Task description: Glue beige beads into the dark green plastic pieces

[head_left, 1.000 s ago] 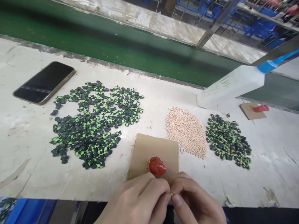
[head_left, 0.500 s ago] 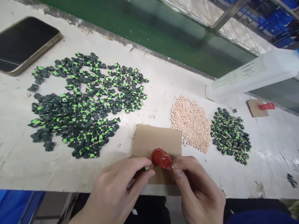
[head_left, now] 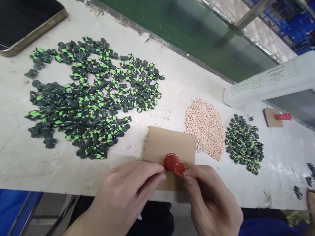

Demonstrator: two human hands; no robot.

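Note:
My left hand (head_left: pixel 137 188) is closed in a pinch just left of a red flared plastic piece (head_left: pixel 172 162). The small dark-and-green piece seen between its thumb and forefinger earlier is now hidden by the fingers. My right hand (head_left: pixel 209 196) pinches a tiny pale piece (head_left: pixel 184 173) at the near rim of the red piece, which has a wet-looking, glossy top. The red piece stands on a square of brown cardboard (head_left: pixel 169 141). Right of the cardboard lies a pile of small pale pink pieces (head_left: pixel 205 127).
Many black-and-green pieces (head_left: pixel 83 108) spread across the left; a smaller pile (head_left: pixel 243 141) lies right. A phone (head_left: pixel 27 23) rests top left. A white bottle (head_left: pixel 268 80) leans over the back right, near another red piece (head_left: pixel 283 116) on cardboard. Another person's hand (head_left: pixel 311 201) seems to show at the right edge.
The view has shifted a little. My right fingertips have come against the red piece's rim. The dark piece in my left fingers has gone out of sight.

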